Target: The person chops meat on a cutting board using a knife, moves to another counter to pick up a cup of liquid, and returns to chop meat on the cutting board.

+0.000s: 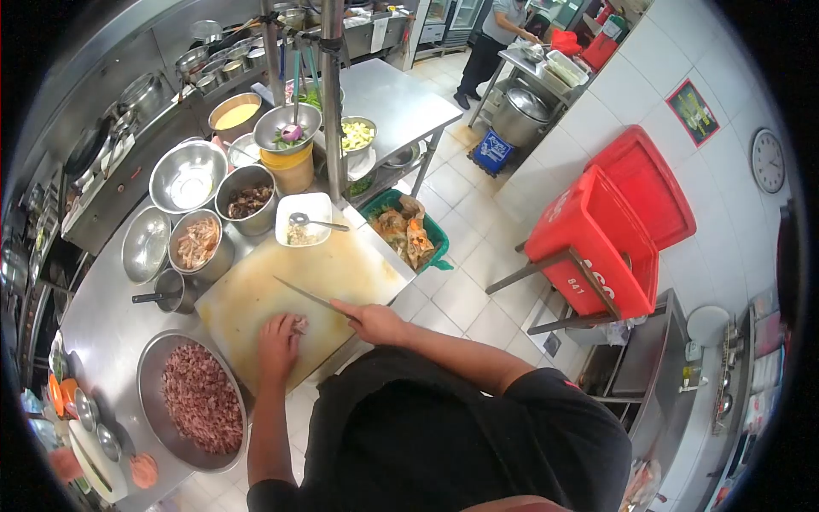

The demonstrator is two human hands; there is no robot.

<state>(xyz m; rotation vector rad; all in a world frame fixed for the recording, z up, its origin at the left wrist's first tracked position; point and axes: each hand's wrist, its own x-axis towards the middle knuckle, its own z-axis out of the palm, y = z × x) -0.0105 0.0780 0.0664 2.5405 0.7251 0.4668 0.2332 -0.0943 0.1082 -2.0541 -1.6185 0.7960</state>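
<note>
My right hand is closed round the handle of a knife, its long blade pointing up and left over the cutting board. The fingers of my left hand are bent over a small pale pink piece of meat on the board, left of the knife. Beside my left forearm stands a large steel bowl full of chopped reddish meat. At the board's far edge sits a white square dish holding minced bits and a spoon.
Steel pots of shredded meat and dark pieces border the board's left side. A green bin sits right of the board. A red cooler stands open on a metal stand. Another person works at the back.
</note>
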